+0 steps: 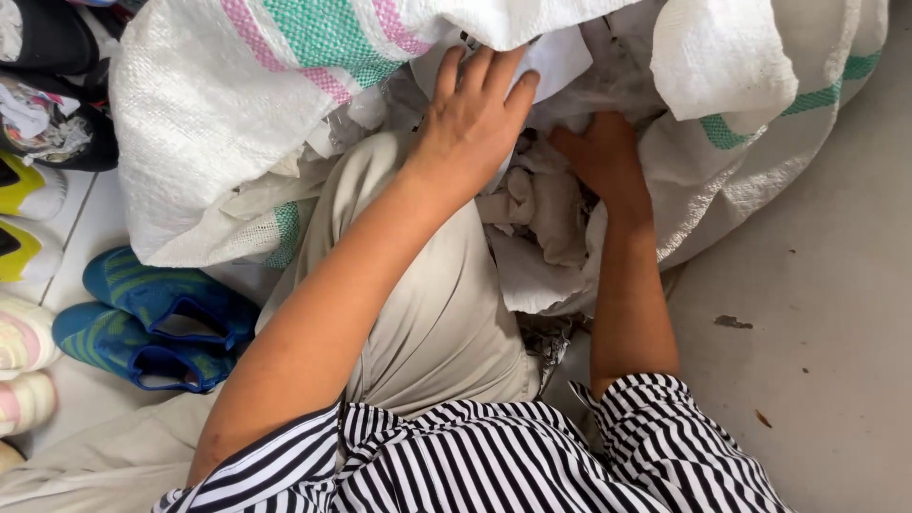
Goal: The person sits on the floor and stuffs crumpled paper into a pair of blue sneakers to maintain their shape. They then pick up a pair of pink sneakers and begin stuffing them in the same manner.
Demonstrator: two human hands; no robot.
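Note:
A big white woven sack (218, 114) with green and pink stripes lies open before me on the floor. My left hand (475, 114) reaches into its mouth, fingers spread flat over crumpled white paper (541, 209) inside. My right hand (603, 157) is deeper in the sack, pressed down among the paper wads; its fingers are hidden, so I cannot see whether it grips anything. My beige trouser leg (427, 304) lies under my left arm.
A pair of blue and green shoes (142, 318) stands on the white tiles at the left, with yellow, pink and black shoes (28, 190) along the left edge. Grey concrete floor (817, 313) lies to the right, with small bits of debris.

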